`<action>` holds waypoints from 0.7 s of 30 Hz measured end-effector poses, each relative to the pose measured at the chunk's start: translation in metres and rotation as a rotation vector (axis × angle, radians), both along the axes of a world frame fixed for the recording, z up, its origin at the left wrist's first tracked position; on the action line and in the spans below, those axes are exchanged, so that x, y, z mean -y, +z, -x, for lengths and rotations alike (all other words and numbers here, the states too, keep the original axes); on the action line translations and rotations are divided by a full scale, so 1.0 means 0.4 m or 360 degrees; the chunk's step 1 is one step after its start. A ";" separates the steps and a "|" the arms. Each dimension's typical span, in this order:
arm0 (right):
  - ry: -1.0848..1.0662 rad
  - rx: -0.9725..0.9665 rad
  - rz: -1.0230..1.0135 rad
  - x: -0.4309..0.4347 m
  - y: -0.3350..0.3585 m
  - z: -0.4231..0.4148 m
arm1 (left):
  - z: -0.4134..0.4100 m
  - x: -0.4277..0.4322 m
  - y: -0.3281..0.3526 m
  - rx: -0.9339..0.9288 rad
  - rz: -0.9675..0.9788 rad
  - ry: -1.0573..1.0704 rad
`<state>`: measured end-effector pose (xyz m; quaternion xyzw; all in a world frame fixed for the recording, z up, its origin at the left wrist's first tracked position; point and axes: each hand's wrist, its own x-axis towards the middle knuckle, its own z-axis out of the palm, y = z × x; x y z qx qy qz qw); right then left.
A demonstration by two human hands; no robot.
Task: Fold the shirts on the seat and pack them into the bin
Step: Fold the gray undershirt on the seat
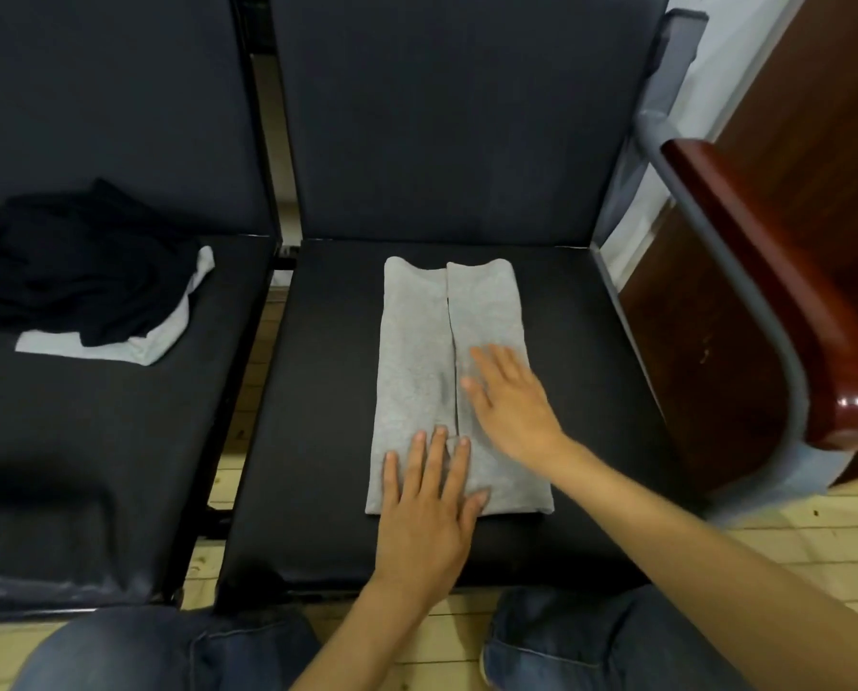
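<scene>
A grey shirt [417, 351] lies on the middle black seat [317, 391], folded lengthwise into a long narrow strip with both sides meeting at a centre seam. My left hand [429, 506] presses flat on its near end, fingers straight. Flat on the strip's right half rests my right hand [511, 401], its fingers spread and pointing left and away. On the left seat lies a heap of dark shirts [83, 271] over a white shirt [133, 341]. No bin is in view.
A wooden armrest [775, 291] on a grey metal frame borders the seat on the right. The left seat [93, 441] adjoins across a narrow gap. My knees in jeans [566, 635] are close to the seat's front edge, over a pale wooden floor.
</scene>
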<state>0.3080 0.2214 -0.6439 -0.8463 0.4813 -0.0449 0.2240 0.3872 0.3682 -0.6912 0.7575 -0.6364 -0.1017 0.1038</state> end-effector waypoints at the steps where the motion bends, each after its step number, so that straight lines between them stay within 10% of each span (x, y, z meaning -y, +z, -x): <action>1: 0.0034 -0.0080 -0.0015 -0.026 -0.016 0.024 | 0.001 -0.002 0.001 0.0001 -0.0062 -0.0007; 10: 0.0232 -0.0416 -0.0159 -0.076 -0.037 0.099 | -0.059 -0.015 0.071 -0.0004 -0.0167 -0.0311; 15: 0.0550 0.0055 0.0379 -0.143 0.025 0.174 | -0.178 -0.075 0.096 0.0381 0.0168 -0.0529; 21: 0.0701 -0.0295 0.0605 -0.176 0.009 0.264 | -0.211 -0.081 0.098 0.0684 0.0230 -0.0593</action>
